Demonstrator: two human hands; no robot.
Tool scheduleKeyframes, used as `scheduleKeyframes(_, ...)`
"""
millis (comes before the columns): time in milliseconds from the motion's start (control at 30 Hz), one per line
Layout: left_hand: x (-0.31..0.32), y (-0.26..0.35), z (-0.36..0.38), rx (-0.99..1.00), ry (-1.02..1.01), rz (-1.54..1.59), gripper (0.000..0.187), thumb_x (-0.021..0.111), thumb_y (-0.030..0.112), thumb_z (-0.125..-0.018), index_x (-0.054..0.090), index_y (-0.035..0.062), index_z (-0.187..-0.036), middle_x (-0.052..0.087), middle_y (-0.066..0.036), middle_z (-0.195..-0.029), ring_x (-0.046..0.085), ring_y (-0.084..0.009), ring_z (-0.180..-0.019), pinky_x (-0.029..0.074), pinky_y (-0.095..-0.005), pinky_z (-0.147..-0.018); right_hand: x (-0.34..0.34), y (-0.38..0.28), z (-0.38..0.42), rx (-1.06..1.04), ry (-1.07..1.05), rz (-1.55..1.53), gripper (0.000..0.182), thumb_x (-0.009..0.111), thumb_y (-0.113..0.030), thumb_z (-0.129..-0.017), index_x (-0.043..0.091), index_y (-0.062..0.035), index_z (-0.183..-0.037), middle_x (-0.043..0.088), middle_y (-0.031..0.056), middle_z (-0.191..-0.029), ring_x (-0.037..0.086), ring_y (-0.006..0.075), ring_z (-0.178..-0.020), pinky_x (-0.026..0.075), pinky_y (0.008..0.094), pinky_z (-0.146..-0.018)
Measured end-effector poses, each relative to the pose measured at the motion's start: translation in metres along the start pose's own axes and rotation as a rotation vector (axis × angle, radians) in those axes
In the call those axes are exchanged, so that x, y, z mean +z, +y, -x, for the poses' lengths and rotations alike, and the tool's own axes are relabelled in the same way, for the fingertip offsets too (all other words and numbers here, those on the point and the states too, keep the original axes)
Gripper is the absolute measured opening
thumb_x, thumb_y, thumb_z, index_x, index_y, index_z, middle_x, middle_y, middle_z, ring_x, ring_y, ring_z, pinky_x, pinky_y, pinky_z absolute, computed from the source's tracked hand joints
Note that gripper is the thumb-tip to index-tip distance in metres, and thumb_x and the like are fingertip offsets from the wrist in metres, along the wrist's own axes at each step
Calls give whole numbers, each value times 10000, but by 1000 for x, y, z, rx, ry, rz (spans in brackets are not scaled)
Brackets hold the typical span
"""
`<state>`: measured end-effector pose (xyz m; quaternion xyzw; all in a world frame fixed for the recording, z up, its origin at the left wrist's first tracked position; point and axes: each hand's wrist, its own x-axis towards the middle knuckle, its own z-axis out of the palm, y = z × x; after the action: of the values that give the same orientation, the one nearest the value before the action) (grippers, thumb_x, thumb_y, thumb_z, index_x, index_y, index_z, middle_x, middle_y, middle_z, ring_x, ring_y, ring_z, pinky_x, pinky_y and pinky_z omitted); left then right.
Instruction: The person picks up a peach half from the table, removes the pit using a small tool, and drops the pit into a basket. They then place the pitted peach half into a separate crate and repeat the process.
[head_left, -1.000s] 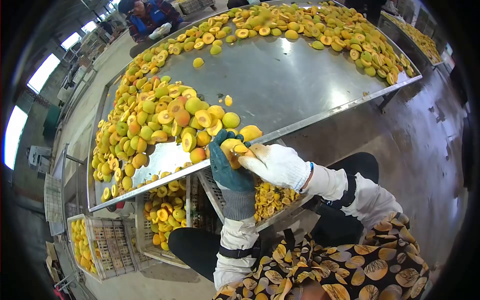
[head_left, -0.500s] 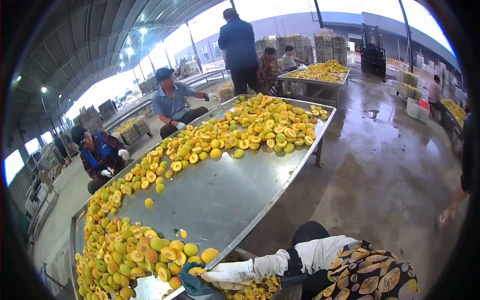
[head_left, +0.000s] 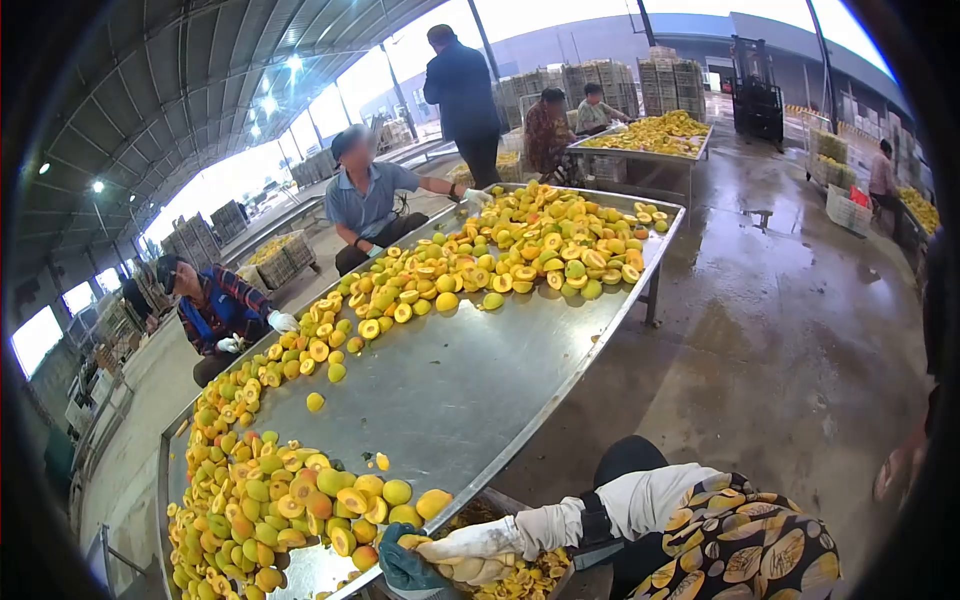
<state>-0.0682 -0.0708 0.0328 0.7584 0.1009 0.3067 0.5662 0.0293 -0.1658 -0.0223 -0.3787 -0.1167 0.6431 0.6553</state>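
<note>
My left hand [head_left: 405,562], in a dark teal glove, is closed around a yellow peach [head_left: 412,541] at the table's near edge. Only a small part of that fruit shows. Against it is my right hand [head_left: 475,550], in a stained white glove, with its fingers curled; what they grip is hidden. Just beyond the gloves, several halved and whole peaches [head_left: 290,500] lie heaped on the metal table [head_left: 450,370]. Below my right hand sits a container of yellow peach pieces [head_left: 525,578].
Across the table, a person in a blue shirt [head_left: 370,200] and another in a plaid top [head_left: 215,305] sit by the fruit. One person stands behind [head_left: 460,95]. A second fruit table [head_left: 650,135], stacked crates [head_left: 670,85] and a forklift [head_left: 757,95] are farther back.
The view has shifted slightly, and the scene sits a little to the right. My gloves remain together at the table edge. The blue-shirted person's gloved hand now reaches to the heap.
</note>
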Motion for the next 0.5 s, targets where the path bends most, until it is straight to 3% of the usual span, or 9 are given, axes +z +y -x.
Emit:
scheduleKeyframes(33,-1,-4,-1,6,-15,45,438,427,335,-1084,604,-39,-1227,674,-200,-1093,619,-280,-908,516,-390,-802,2,1,-2,28,-103,-223,436,505,-557,-994,507,-168,-798,341,-56,-476,325,79,-294,268,245,-258)
scheduleKeyframes(67,-2,-10,-2,-7,-37,106,462,435,378,-1077,601,-15,-1255,681,-193,-1074,623,-272,-901,520,-386,-797,4,5,5,-57,24,15,448,521,-563,-995,455,-200,-740,335,-81,-475,284,45,-291,239,218,-248)
scheduleKeyframes(167,7,-131,-30,-158,29,541,529,409,474,-1057,599,-19,-1049,646,-125,-882,609,-221,-719,526,-357,-667,-1,5,2,63,-36,-51,486,485,-595,-997,421,-202,-719,331,-83,-462,294,40,-285,234,215,-241)
scheduleKeyframes(200,7,-98,-22,-29,41,250,573,395,498,-1054,623,-26,-1010,658,-135,-856,608,-234,-674,523,-351,-643,1,-3,15,179,-287,-301,493,459,-588,-1010,407,-191,-721,315,-78,-443,302,48,-277,226,231,-241)
scheduleKeyframes(333,-4,-86,-21,59,-119,379,606,356,477,-1065,633,-51,-958,668,-153,-814,633,-243,-691,539,-358,-688,-3,15,4,341,-682,-725,499,429,-592,-1015,409,-195,-713,299,-80,-424,287,51,-264,213,228,-243)
scheduleKeyframes(433,-23,-64,-33,-105,-244,245,595,349,457,-1071,634,-52,-956,676,-161,-812,635,-245,-703,537,-356,-700,1,6,-2,76,-150,47,518,458,-574,-1016,441,-156,-711,356,-46,-462,339,69,-294,251,249,-260)
scheduleKeyframes(467,-28,-82,-31,-297,-202,430,582,356,451,-1070,634,-48,-958,687,-152,-821,638,-250,-721,539,-361,-720,3,1,1,33,-117,299,524,463,-566,-1014,479,-125,-730,387,-26,-483,385,95,-329,303,270,-296)
scheduleKeyframes(500,-39,-96,-31,-320,-197,484,572,364,447,-1070,637,-44,-960,688,-147,-824,640,-246,-722,542,-362,-723,8,-8,7,-12,-88,549,535,468,-558,-1012,517,-95,-749,418,-6,-504,431,120,-365,356,292,-333)
